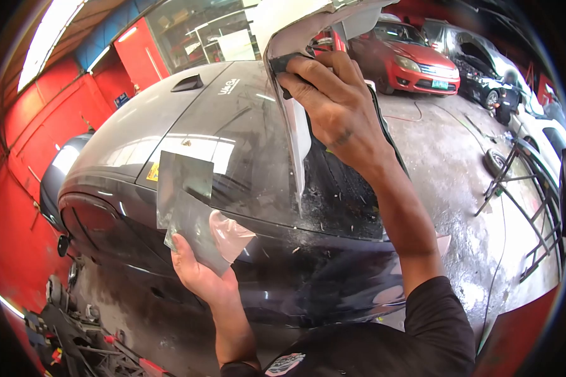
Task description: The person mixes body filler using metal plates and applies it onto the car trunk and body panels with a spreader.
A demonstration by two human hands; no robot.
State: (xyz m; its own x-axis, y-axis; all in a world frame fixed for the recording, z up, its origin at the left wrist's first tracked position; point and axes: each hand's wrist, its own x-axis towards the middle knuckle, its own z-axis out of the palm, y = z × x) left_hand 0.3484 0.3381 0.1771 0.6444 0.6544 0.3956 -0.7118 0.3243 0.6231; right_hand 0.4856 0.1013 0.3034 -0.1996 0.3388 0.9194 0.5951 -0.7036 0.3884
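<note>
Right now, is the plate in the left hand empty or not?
Not empty: pink material covers part of the plate, beside its grey surface.

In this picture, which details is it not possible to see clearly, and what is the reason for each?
In the head view:
Left hand: the fingers other than the thumb are hidden behind the gray plate.
Dark piece: partly covered by the right hand.
License plate of the red car: too small to read.
Pale panel: cut off by the top edge.
</note>
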